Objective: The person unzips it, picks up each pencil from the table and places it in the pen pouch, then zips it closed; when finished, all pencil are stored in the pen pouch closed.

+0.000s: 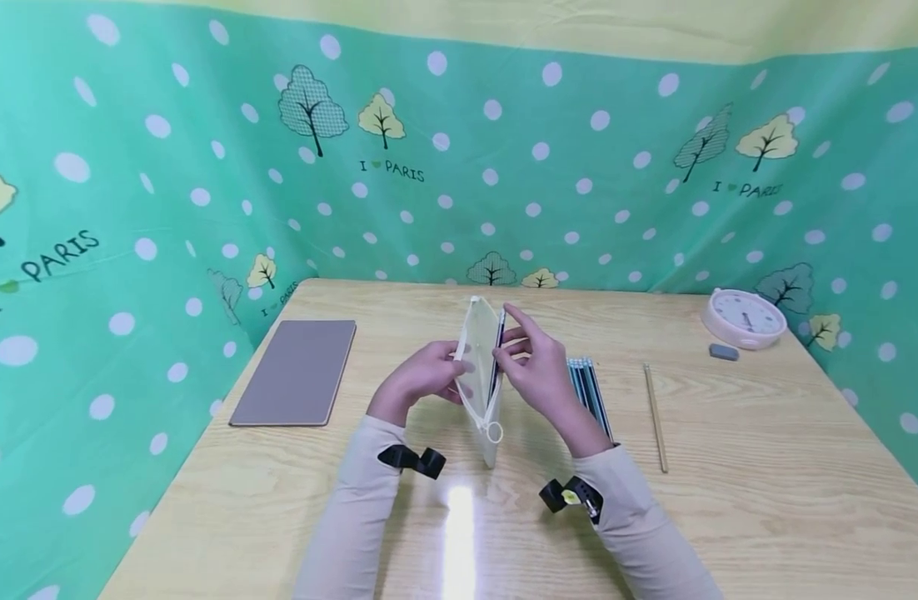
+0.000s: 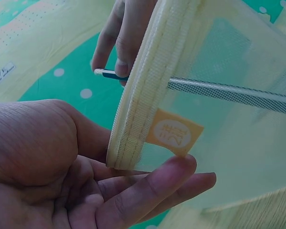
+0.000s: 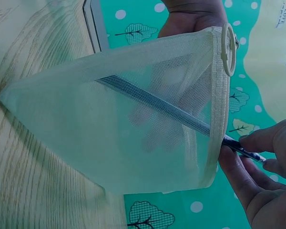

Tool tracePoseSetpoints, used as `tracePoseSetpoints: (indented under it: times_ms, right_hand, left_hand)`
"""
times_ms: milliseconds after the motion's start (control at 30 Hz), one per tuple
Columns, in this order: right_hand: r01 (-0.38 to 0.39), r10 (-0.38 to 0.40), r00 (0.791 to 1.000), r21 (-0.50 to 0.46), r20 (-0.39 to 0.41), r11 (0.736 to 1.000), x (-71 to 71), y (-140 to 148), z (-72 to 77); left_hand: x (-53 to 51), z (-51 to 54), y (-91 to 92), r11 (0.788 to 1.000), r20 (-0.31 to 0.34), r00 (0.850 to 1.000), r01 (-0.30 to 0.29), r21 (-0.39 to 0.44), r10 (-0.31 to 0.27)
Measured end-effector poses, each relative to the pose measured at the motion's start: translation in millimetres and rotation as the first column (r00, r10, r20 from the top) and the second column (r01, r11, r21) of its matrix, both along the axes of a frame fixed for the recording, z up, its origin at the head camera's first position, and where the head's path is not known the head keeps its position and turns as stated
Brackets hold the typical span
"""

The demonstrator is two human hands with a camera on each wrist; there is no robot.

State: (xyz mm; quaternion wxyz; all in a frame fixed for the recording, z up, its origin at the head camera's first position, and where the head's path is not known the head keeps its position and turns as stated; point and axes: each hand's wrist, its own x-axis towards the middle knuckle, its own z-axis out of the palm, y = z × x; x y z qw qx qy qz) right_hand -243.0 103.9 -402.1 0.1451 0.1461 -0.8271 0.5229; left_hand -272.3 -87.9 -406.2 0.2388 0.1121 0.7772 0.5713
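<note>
A cream zippered mesh pouch point(image 1: 480, 367) stands with its mouth spread open above the table, one corner touching the wood. My left hand point(image 1: 427, 372) grips the pouch's left rim, beside an orange fabric tag point(image 2: 175, 132). At the opposite rim, my right hand point(image 1: 536, 363) pinches the upper end of a dark pencil point(image 3: 157, 105). Most of that pencil lies slanted inside the pouch and shows through the mesh; its end point(image 2: 105, 73) sticks out past the zipper. A white ring point(image 1: 494, 432) hangs from the zipper's near end.
Several blue and black pencils point(image 1: 590, 392) lie partly behind my right forearm. Farther right are a plain wooden pencil point(image 1: 656, 417), a grey eraser point(image 1: 724, 352) and a pink clock point(image 1: 745, 318). A grey-mauve notebook point(image 1: 294, 372) lies on the left. Patterned green cloth point(image 1: 489, 200) surrounds the table.
</note>
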Motion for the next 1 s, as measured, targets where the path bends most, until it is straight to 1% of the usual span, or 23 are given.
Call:
tracePoseSetpoints:
  times_ms: [167,333,467,567,700,767,900,1000]
  right_hand:
    - [0.001,-0.001,1.0,-0.009,-0.01,1.0,0.0,1,-0.2]
    - [-0.026,0.025,1.0,-0.057,-0.012,0.998,-1.9,5,-0.2]
    - [-0.025,0.028,0.999,-0.113,0.02,0.993,-3.4,16,5.3]
    - [-0.009,0.019,0.997,-0.13,0.079,0.991,-5.0,35,8.5]
    - [0.024,-0.009,0.984,-0.086,0.178,0.996,-11.5,75,6.9]
    - [0.045,-0.032,0.974,-0.052,0.225,0.998,-15.1,97,5.6]
    - [0.062,-0.075,0.953,0.054,0.295,0.997,-20.6,140,0.0]
    - [0.031,-0.088,0.93,0.162,0.358,0.986,-23.8,165,-6.6]
  left_hand:
    - [1.1,3.1,1.2,1.0,0.007,1.0,0.005,0.003,-0.005]
    - [-0.1,1.6,1.3,1.0,0.016,1.0,-0.006,-0.004,0.006]
    - [-1.4,-0.8,-0.1,1.0,0.021,1.0,-0.017,-0.004,0.017]
    - [-1.7,-1.4,-0.4,1.0,0.023,1.0,-0.019,-0.01,0.019]
    - [-1.0,0.4,-0.4,1.0,0.026,0.999,-0.019,-0.017,0.019]
    - [-0.6,1.5,-0.1,1.0,0.033,0.999,-0.017,-0.017,0.017]
    - [-1.0,1.7,0.6,1.0,0.046,0.999,-0.013,-0.011,0.014]
    - [-2.0,1.5,-0.6,1.0,0.043,0.999,-0.017,-0.009,0.017]
